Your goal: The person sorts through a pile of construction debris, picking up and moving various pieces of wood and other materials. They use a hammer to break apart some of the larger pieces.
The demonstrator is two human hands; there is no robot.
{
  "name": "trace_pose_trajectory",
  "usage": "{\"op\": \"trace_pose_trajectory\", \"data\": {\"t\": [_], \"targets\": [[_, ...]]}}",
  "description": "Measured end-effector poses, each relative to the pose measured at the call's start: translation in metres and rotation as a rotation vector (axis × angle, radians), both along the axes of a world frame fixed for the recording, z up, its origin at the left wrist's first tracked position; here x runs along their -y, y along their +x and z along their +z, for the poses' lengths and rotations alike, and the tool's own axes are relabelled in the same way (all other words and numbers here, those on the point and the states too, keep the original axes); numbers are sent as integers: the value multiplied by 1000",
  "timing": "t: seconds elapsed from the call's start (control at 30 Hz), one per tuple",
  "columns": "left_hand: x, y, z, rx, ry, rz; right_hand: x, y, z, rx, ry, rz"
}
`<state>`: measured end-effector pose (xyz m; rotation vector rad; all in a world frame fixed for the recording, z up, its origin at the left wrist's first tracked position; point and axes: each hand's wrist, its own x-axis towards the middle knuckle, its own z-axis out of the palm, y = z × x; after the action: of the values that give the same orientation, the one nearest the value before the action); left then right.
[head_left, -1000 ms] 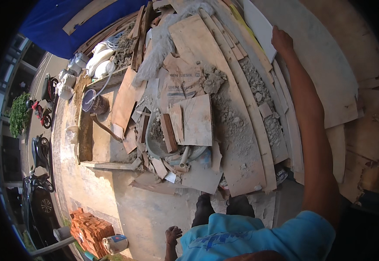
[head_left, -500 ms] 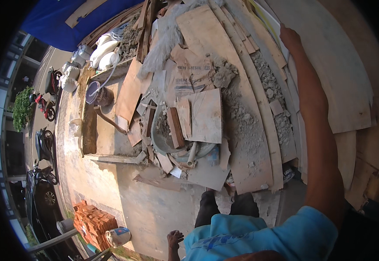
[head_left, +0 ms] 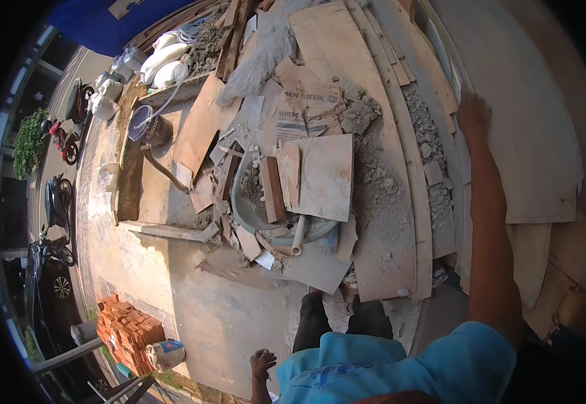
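My right arm reaches far forward to a stack of large plywood sheets [head_left: 535,155]. My right hand [head_left: 474,116] rests near the left edge of the top sheet, its fingers stretched over the surface; the thumb is hard to make out. Down by my left side hangs my left hand [head_left: 262,362], with fingers loosely bent and apart, holding nothing. Left of the stack, long narrow boards [head_left: 419,222] lie alongside grey rubble [head_left: 429,138].
Ahead of my feet sits a round basin [head_left: 242,212] under wood offcuts and a plywood piece [head_left: 323,176]. Further left are a bucket [head_left: 155,129], a wooden handle [head_left: 163,168] and white sacks [head_left: 165,64]. A brick stack [head_left: 128,330] stands beside a bag [head_left: 166,355].
My right hand has moved back toward me along the edge of the plywood, and its fingers have spread from a closed grip. The view has turned slightly; my left hand still hangs.
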<state>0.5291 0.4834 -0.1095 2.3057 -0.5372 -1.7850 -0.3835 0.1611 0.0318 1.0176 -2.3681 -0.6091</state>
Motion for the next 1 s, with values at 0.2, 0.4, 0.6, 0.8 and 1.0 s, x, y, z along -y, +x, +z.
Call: {"op": "trace_pose_trajectory", "data": {"t": [0.2, 0.4, 0.6, 0.8, 1.0], "targets": [[-11, 39, 16, 60, 70, -80, -4, 75, -12, 34, -471, 549], [28, 13, 5, -21, 10, -186, -139, 263, -104, 1041, -486, 387], [50, -22, 12, -71, -7, -252, -345, 376, -238, 1190, -619, -816], [65, -23, 9, -57, 88, -379, -478, 428, -316, 1333, -1166, -1841], [95, -20, 17, -40, 66, -433, -466, 433, -353, 1667, -1413, -1776]]}}
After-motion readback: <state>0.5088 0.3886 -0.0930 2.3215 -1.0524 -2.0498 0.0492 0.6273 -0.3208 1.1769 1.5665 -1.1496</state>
